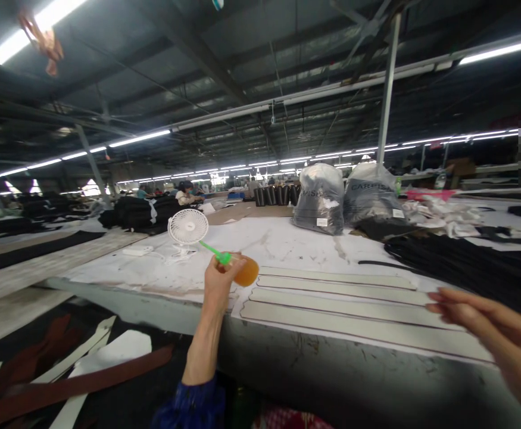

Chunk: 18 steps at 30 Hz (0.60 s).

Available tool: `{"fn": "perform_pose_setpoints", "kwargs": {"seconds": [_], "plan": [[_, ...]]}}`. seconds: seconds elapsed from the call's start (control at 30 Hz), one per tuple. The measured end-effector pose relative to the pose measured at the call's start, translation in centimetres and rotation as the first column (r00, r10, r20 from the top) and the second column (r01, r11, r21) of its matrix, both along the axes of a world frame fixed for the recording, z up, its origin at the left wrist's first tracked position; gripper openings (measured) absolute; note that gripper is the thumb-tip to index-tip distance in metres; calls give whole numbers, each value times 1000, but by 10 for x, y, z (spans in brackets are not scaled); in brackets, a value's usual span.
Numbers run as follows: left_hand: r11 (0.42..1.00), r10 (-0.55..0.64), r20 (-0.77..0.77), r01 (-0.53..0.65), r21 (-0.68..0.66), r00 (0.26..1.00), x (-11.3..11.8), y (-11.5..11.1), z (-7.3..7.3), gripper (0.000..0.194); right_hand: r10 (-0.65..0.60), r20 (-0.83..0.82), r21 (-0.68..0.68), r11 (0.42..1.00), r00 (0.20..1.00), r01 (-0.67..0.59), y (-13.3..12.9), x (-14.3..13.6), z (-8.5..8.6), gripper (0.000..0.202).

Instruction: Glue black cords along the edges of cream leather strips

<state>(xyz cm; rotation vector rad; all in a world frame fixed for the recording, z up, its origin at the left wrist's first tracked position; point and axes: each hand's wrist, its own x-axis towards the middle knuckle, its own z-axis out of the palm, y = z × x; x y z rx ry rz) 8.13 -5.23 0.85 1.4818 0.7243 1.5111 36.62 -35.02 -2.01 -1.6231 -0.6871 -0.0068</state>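
My left hand (220, 277) is closed around the neck of a squeeze bottle (247, 273) with orange-brown liquid in it. The bottle lies tilted in the air, its green nozzle pointing up and left toward a small white fan (189, 226). Several long pale strips (331, 311) with dark edges lie side by side along the table's front. At their right ends is my right hand (487, 328), thumb and fingertips drawn together in a pinch. Whether a strip is between those fingertips is hidden.
The white-covered table (260, 241) carries two filled plastic bags (320, 199) at the back. Black strips (465, 268) are heaped at right, near crumpled white material (448, 215). Brown and white scraps (108, 372) lie below at left. A person (186, 193) sits farther back.
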Motion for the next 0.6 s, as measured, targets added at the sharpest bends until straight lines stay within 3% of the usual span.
{"fn": "perform_pose_setpoints", "kwargs": {"seconds": [0.07, 0.13, 0.2, 0.27, 0.37, 0.47, 0.53, 0.6], "plan": [[965, -259, 183, 262, 5, 948, 19, -36, 10, 47, 331, -158, 69, 944, 930, -324, 18, -53, 3, 48], [895, -431, 283, 445, 15, 857, 37, -70, 17, 45, 626, -229, 268, 777, 746, -570, 39, -97, 2, 61], [839, -517, 357, 543, 34, 778, 53, -99, 19, 43, 789, -243, 427, 610, 564, -668, 59, -124, -1, 73], [820, -540, 389, 571, 43, 747, 65, -120, 17, 42, 852, -228, 559, 511, 472, -652, 75, -138, -1, 83], [802, -574, 306, 597, 22, 760, 74, -128, 12, 47, 830, -272, 675, 525, 488, -517, 92, -141, 4, 83], [794, -607, 106, 607, 36, 788, 61, -103, 6, 61, 768, -364, 699, 599, 527, -390, 100, -131, 12, 71], [859, -507, -10, 507, 68, 862, 39, -75, -1, 58, 725, -398, 681, 644, 562, -349, 100, -116, 16, 57], [932, -357, -151, 363, 12, 922, 13, -45, -9, 43, 702, -428, 658, 674, 569, -337, 98, -101, 18, 46]]}}
